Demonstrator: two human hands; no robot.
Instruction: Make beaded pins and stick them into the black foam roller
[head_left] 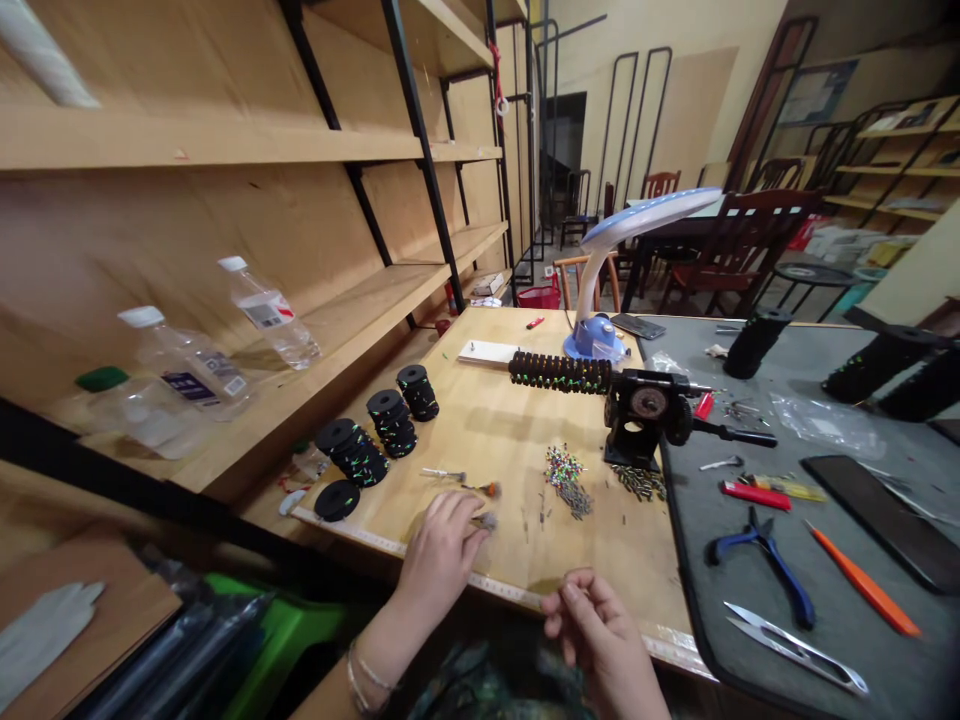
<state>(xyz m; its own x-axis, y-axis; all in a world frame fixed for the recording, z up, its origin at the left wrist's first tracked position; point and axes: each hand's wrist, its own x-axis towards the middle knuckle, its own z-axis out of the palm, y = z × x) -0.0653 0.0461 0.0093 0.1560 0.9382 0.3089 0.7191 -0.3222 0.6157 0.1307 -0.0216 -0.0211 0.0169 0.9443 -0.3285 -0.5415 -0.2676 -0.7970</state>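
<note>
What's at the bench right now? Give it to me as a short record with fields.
left hand: fingertips at a small grey tuft on the wooden board
right hand: raised at the board's front edge, fingers curled; anything held is too small to tell
nearby: small orange tuft, pile of small coloured pins
rest: stacked black foam spools, black crank clamp holding a studded black foam roll, blue-handled pliers and steel snips on a grey mat
</note>
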